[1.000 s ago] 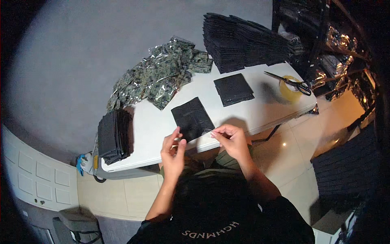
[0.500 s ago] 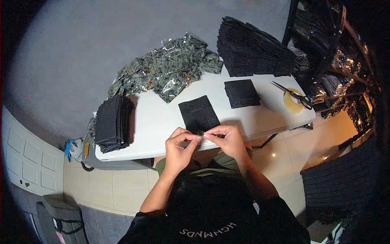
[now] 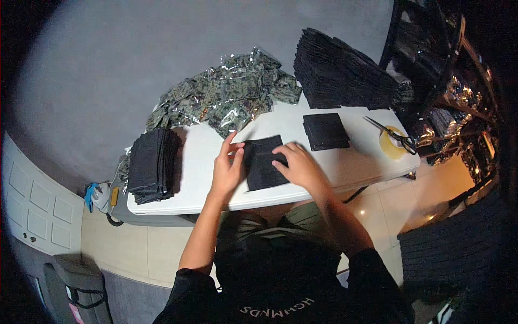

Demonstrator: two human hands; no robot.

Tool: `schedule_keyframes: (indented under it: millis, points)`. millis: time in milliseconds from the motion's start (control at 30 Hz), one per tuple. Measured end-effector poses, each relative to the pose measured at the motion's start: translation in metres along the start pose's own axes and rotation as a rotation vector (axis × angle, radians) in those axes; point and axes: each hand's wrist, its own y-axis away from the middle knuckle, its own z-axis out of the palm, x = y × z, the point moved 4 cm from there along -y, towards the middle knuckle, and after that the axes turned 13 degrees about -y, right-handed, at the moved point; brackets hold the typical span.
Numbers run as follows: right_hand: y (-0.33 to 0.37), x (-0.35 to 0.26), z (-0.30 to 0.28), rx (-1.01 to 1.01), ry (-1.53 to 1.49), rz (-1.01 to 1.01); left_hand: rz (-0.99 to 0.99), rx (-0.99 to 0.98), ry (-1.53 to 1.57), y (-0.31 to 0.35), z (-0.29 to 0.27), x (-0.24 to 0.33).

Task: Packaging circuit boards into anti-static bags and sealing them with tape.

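Note:
A flat black piece of folded fabric (image 3: pixel 263 164) lies on the white table (image 3: pixel 205 162) in front of me. Along its left edge is my left hand (image 3: pixel 229 168), open, with the fingers apart and pointing away from me. My right hand (image 3: pixel 299 166) rests over the fabric's right side, fingers bent, thumb and forefinger apart, gripping nothing that I can see. To the right lies a small black stack of folded fabric (image 3: pixel 326 131). A thicker black fabric stack (image 3: pixel 152 166) stands at the table's left end.
Camouflage-patterned items in clear plastic (image 3: pixel 216 94) are heaped along the back. A tall pile of black fabric (image 3: pixel 342 75) leans at the back right. Black scissors (image 3: pixel 396 136) lie across a yellowish tape roll (image 3: pixel 389 147). A shelf with shiny packages (image 3: pixel 453 102) stands at right.
Both hands have moved away from the table's front edge, and their fingertip pinch has come apart. They are now at either side of the black fabric piece.

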Motion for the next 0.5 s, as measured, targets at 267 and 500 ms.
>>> schedule_keyframes:
  millis: [267, 500]
  points:
    - [-0.019, 0.001, 0.005, 0.093, -0.024, -0.103, 0.405, -0.316, -0.402, -0.032, 0.024, 0.016]
    - [-0.031, 0.035, 0.055, -0.301, 0.256, 0.065, 0.31, -0.587, -0.658, -0.03, 0.054, 0.0]
